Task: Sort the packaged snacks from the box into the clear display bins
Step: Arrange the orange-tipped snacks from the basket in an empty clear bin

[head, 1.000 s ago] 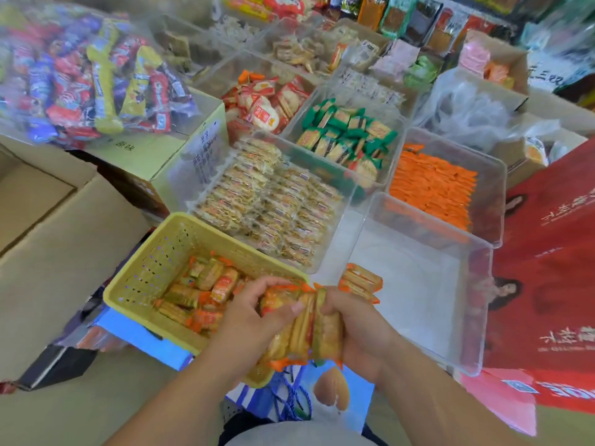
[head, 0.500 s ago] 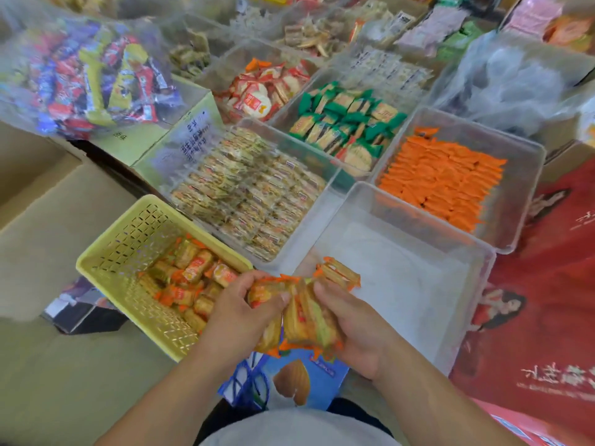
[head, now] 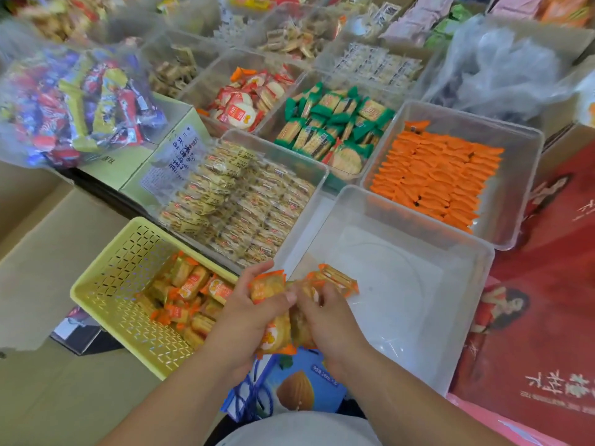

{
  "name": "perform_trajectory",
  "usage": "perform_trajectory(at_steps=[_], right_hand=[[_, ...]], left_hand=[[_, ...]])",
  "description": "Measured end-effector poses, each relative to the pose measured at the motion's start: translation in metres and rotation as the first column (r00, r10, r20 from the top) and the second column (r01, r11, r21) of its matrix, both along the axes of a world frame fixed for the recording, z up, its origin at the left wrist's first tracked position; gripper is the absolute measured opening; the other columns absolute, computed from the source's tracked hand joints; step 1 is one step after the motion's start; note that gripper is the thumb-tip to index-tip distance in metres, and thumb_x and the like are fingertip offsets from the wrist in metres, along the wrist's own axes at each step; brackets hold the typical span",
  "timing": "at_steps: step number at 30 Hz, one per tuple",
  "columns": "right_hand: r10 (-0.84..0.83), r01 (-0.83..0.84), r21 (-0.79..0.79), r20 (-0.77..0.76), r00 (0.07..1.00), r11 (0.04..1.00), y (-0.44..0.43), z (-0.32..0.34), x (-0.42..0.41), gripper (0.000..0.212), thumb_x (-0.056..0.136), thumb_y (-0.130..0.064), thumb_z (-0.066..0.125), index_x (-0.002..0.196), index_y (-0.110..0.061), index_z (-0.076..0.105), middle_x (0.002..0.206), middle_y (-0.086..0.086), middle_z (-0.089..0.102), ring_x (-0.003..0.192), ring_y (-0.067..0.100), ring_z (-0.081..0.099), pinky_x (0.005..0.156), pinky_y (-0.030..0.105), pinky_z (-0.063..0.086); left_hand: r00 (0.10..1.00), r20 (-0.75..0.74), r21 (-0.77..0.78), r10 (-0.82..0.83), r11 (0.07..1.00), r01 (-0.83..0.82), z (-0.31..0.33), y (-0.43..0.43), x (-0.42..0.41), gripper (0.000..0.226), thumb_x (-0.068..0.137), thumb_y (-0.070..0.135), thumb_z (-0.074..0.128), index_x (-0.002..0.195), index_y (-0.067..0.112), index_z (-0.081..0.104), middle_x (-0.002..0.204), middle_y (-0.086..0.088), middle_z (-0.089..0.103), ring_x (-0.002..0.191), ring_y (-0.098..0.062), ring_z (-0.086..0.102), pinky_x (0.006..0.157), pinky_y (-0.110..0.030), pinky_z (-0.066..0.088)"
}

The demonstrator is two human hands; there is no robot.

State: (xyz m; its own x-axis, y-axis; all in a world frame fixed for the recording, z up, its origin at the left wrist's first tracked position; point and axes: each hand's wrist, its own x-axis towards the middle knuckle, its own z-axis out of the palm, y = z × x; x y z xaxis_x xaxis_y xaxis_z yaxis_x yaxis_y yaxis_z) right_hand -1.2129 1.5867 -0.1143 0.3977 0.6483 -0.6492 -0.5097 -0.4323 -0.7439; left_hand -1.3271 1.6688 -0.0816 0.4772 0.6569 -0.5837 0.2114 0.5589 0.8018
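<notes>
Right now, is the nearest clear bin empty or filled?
Empty: the clear bin shows bare floor; left hand and right hand hold snack packets at its rim.

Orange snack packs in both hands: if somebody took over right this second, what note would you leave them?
Left hand: grips a bundle of orange snack packs from the left.
Right hand: grips the same bundle from the right, at the left edge of the nearest clear bin.
Done: the bins behind are stocked; the nearest one shows no packs inside.
Left: set the bundle in that bin, then move the loose packs out of the yellow basket.
</notes>
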Motion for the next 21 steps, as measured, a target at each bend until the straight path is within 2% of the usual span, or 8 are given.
perform_trajectory(at_steps=[3, 7, 12, 15, 17, 18, 19, 21], right_hand=[[-0.034, 0.034, -0.005, -0.062, 0.998, 0.999, 0.004, -0.003, -0.002, 0.041, 0.094, -0.054, 0.061, 0.128, -0.031, 0.058, 0.123, -0.004, 0.069, 0.113, 0.019, 0.068, 0.095, 0.046, 0.058], [-0.051, 0.053, 0.015, -0.133, 0.990, 0.998, 0.007, 0.000, 0.000, 0.042, 0.101, -0.055, 0.049, 0.136, -0.034, 0.053, 0.129, -0.002, 0.067, 0.113, 0.019, 0.068, 0.097, 0.045, 0.056], [-0.044, 0.053, 0.038, -0.203, 0.978, 0.998, 0.009, 0.000, 0.002, 0.059, 0.100, -0.061, 0.044, 0.152, -0.034, 0.037, 0.142, 0.001, 0.059, 0.123, 0.021, 0.063, 0.101, 0.048, 0.054], [-0.039, 0.059, 0.058, -0.307, 0.951, 0.997, 0.008, 0.002, 0.004, 0.092, 0.081, -0.078, 0.057, 0.157, -0.035, 0.029, 0.151, -0.001, 0.051, 0.129, 0.019, 0.059, 0.108, 0.049, 0.049], [0.079, -0.060, 0.086, -0.240, 0.967, 0.994, 0.007, 0.002, 0.007, 0.128, 0.058, -0.087, 0.071, 0.160, -0.038, 0.011, 0.160, -0.011, 0.038, 0.138, 0.011, 0.048, 0.113, 0.043, 0.043], [0.148, -0.134, 0.088, -0.181, 0.972, 0.987, 0.006, 0.002, 0.008, 0.136, 0.053, -0.085, 0.077, 0.160, -0.041, 0.005, 0.161, -0.015, 0.034, 0.139, 0.008, 0.045, 0.114, 0.039, 0.042], [0.196, -0.184, 0.091, -0.146, 0.970, 0.979, 0.005, 0.001, 0.010, 0.137, 0.052, -0.078, 0.083, 0.160, -0.041, 0.006, 0.159, -0.015, 0.038, 0.137, 0.007, 0.047, 0.112, 0.037, 0.043], [0.200, -0.185, 0.110, -0.144, 0.969, 0.977, 0.005, -0.003, 0.015, 0.120, 0.058, -0.057, 0.091, 0.156, -0.039, 0.023, 0.143, -0.007, 0.058, 0.124, 0.013, 0.062, 0.105, 0.041, 0.051]], left_hand=[[1.000, -0.024, 0.057, -0.006, 0.998, 0.007, -0.002, -0.001, 0.016, 0.068, 0.060, 0.029, 0.090, 0.121, 0.045, 0.066, 0.106, -0.014, 0.075, 0.087, -0.033, 0.075, 0.076, -0.048, 0.060], [1.000, 0.017, -0.007, -0.009, 1.000, 0.010, -0.005, -0.003, 0.030, 0.052, 0.069, 0.021, 0.084, 0.115, 0.041, 0.069, 0.103, -0.011, 0.079, 0.094, -0.032, 0.077, 0.074, -0.047, 0.063], [0.996, 0.070, -0.109, -0.053, 0.992, 0.060, -0.005, -0.004, 0.037, 0.048, 0.074, 0.046, 0.081, 0.119, 0.047, 0.066, 0.116, 0.000, 0.077, 0.106, -0.026, 0.075, 0.075, -0.046, 0.063], [0.995, 0.071, -0.114, -0.070, 0.990, 0.078, -0.006, -0.004, 0.040, 0.051, 0.077, 0.058, 0.074, 0.125, 0.051, 0.061, 0.117, -0.003, 0.077, 0.107, -0.027, 0.075, 0.079, -0.047, 0.063], [0.996, 0.083, -0.103, -0.032, 0.994, 0.040, -0.007, -0.001, 0.042, 0.044, 0.085, 0.063, 0.070, 0.126, 0.050, 0.062, 0.117, 0.000, 0.077, 0.106, -0.023, 0.075, 0.076, -0.039, 0.063], [0.996, 0.093, -0.107, -0.003, 0.994, 0.013, -0.007, 0.002, 0.043, 0.043, 0.085, 0.066, 0.066, 0.125, 0.048, 0.064, 0.117, 0.003, 0.077, 0.106, -0.021, 0.075, 0.074, -0.035, 0.063], [0.994, 0.109, -0.130, 0.032, 0.991, -0.018, -0.007, 0.004, 0.043, 0.048, 0.082, 0.068, 0.061, 0.124, 0.046, 0.066, 0.118, 0.005, 0.077, 0.105, -0.020, 0.075, 0.073, -0.032, 0.063], [0.986, 0.146, -0.214, 0.085, 0.975, -0.053, -0.008, 0.007, 0.045, 0.056, 0.078, 0.068, 0.055, 0.127, 0.044, 0.067, 0.122, 0.005, 0.076, 0.107, -0.024, 0.075, 0.074, -0.035, 0.063]])
